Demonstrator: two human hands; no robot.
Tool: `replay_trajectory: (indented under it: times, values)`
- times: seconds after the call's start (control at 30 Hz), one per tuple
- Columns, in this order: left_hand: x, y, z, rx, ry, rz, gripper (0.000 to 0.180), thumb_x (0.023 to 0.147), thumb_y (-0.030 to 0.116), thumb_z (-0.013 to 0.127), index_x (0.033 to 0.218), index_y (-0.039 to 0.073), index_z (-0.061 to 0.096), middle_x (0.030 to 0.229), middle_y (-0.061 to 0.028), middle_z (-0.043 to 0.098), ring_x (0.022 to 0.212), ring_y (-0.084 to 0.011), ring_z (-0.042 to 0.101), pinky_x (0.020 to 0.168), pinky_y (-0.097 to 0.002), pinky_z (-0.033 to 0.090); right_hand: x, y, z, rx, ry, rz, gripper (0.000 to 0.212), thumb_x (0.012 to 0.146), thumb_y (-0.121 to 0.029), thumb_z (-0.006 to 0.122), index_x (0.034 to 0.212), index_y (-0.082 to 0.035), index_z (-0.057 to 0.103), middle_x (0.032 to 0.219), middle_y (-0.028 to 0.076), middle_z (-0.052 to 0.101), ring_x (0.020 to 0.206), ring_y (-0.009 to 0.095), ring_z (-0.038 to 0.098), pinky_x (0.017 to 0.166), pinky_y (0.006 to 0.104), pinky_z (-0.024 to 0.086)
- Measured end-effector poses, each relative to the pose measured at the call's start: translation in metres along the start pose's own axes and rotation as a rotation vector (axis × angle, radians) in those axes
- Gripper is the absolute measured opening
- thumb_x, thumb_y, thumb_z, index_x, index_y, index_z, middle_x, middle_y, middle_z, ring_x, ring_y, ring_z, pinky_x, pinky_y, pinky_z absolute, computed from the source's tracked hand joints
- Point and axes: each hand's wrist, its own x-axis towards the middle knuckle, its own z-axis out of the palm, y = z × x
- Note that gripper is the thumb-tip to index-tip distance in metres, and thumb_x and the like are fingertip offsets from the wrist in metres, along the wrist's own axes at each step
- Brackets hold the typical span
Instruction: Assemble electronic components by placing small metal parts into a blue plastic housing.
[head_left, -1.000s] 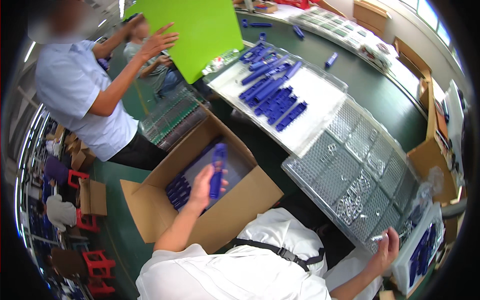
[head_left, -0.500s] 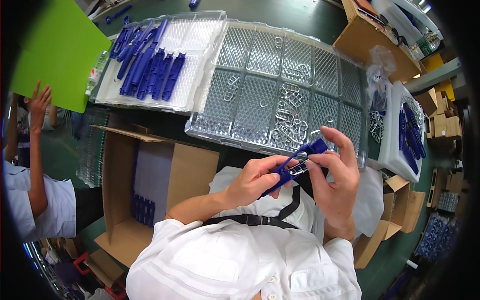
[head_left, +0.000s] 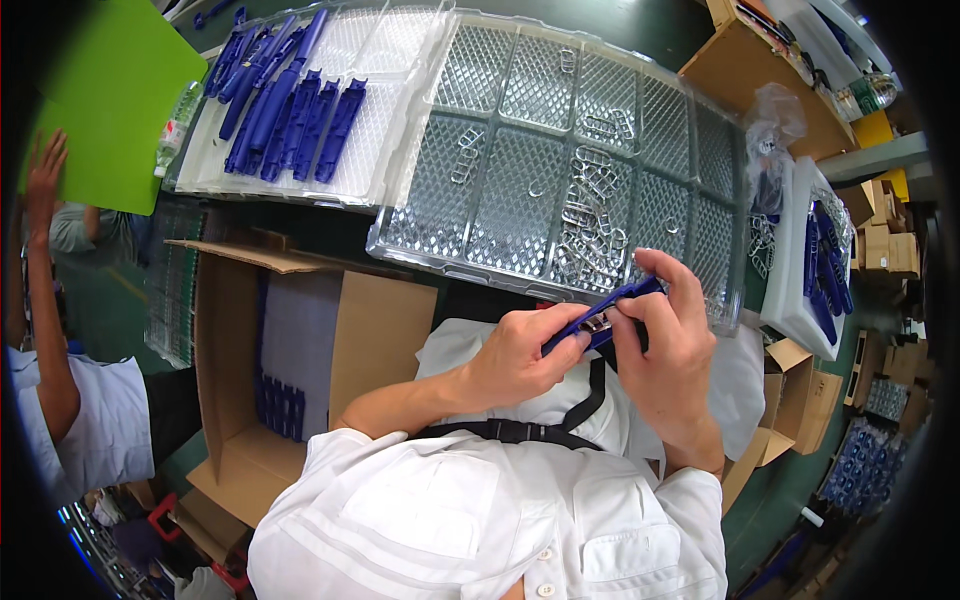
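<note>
The room is a workshop with a green floor, where a co-worker [head_left: 95, 410] stands by one green board [head_left: 110, 110] at the left.

In the head view, a grey-green bench [head_left: 610, 14] shows beyond the trays. The blue shell is up in front of the person's lap, near the clear tray [head_left: 510, 220]. The left hand [head_left: 520, 355] pinches its near end between thumb and fingers; the right hand [head_left: 672, 350] grips the far end, thumb and forefinger bent close over it. One metal loop [head_left: 597, 323] lies against the shell [head_left: 598, 308] between the fingertips. A half-second ago more of that loop stood clear; now less shows, so I judge it is being worked into the shell, though the fingers hide whether it is seated.

Counts: one shell and one loop in hand; ten compartments in the clear tray, with spare loops [head_left: 590, 240] too tangled to number; more than eight blue parts [head_left: 310, 125], overlapping, on one white tray [head_left: 375, 130]; about four blue ends [head_left: 280, 405] in one big carton [head_left: 385, 320]; one bottle [head_left: 177, 135] beside the board.
</note>
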Motion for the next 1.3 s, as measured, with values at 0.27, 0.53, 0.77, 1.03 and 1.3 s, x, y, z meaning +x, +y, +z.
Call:
replay_trajectory:
  times: [0.27,0.53,0.77,1.03,1.3]
  values:
    - [0.013,0.003,0.006,0.236,0.097,0.245,0.021,0.099,0.013,0.072,0.111,-0.003,0.070,0.078,-0.0144,0.071,0.059,-0.0245,0.068,0.056,-0.0372,0.052,-0.005,0.012,0.002,0.173,-0.037,0.352,0.041,0.083,-0.007,0.085,0.116,-0.002,0.060,0.110,0.016,0.073,0.094,0.031,0.075,0.074,0.0379,0.060]
    - [0.022,-0.018,0.011,0.348,0.069,0.028,0.017,0.103,0.014,0.066,0.103,-0.002,0.072,0.063,-0.0057,0.065,0.056,-0.0095,0.064,0.051,-0.0286,0.049,-0.020,0.023,0.023,0.203,-0.025,0.449,0.034,0.085,-0.010,0.083,0.107,-0.003,0.059,0.091,0.016,0.069,0.078,0.032,0.072,0.070,0.0406,0.058]
    - [0.019,0.005,0.002,0.102,-0.061,-0.211,0.020,0.103,0.017,0.066,0.114,0.001,0.071,0.076,-0.0082,0.070,0.060,-0.0138,0.066,0.056,-0.0301,0.053,-0.024,0.038,0.027,0.850,0.023,0.691,0.032,0.088,0.003,0.076,0.115,-0.003,0.060,0.093,0.003,0.068,0.084,0.007,0.067,0.070,0.0245,0.055]
    - [0.007,0.027,-0.027,-0.445,-0.345,-0.360,0.057,0.108,0.023,0.060,0.158,0.000,0.045,0.125,-0.0110,0.068,0.092,-0.0154,0.069,0.078,-0.0294,0.056,-0.026,0.047,0.020,1.007,0.111,0.520,0.039,0.087,0.015,0.070,0.121,-0.001,0.058,0.113,0.008,0.065,0.104,0.015,0.067,0.088,0.0266,0.056]
    - [0.021,0.049,-0.033,0.645,0.090,0.548,0.069,0.081,0.001,0.086,0.143,-0.005,0.058,0.128,-0.0228,0.069,0.105,-0.0348,0.073,0.086,-0.0400,0.061,-0.047,0.075,0.020,0.970,0.197,0.539,0.057,0.087,0.010,0.070,0.141,0.005,0.055,0.133,0.016,0.065,0.112,0.018,0.066,0.098,0.0310,0.054]
